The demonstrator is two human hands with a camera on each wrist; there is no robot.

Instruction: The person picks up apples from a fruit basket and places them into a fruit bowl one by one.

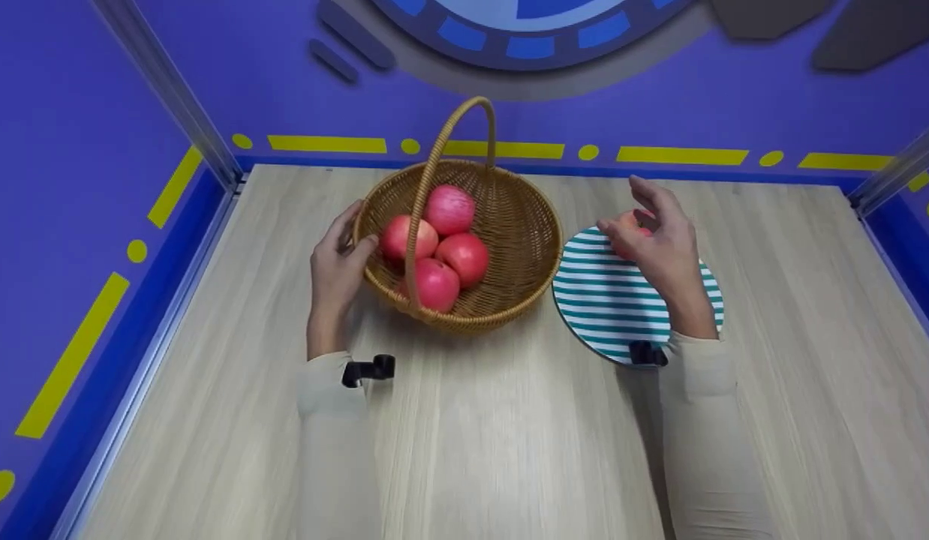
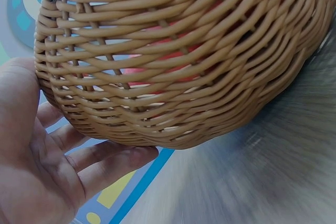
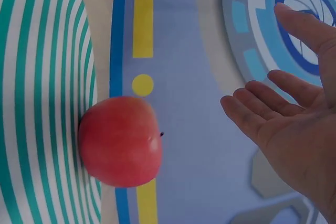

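Observation:
My left hand [image 1: 337, 274] grips the left rim of a brown wicker basket [image 1: 528, 247], thumb at the rim and fingers against the outer weave. Several red apples [image 1: 464, 259] lie in the basket's left half, under its tall arched handle [image 1: 432, 161]. To the right, a single red apple [image 3: 121, 142] sits at the far part of a round green-and-white striped plate [image 1: 611, 300]. Over that apple hovers my right hand [image 1: 671, 247], fingers spread and relaxed, with a gap between palm and fruit in the right wrist view.
Both objects stand on a light wood table [image 1: 472, 427], the plate close beside the basket's right rim. A blue-purple printed wall [image 1: 284, 97] with yellow marks rises behind, and another panel [image 1: 59, 187] closes off the left side. Metal posts mark the corners.

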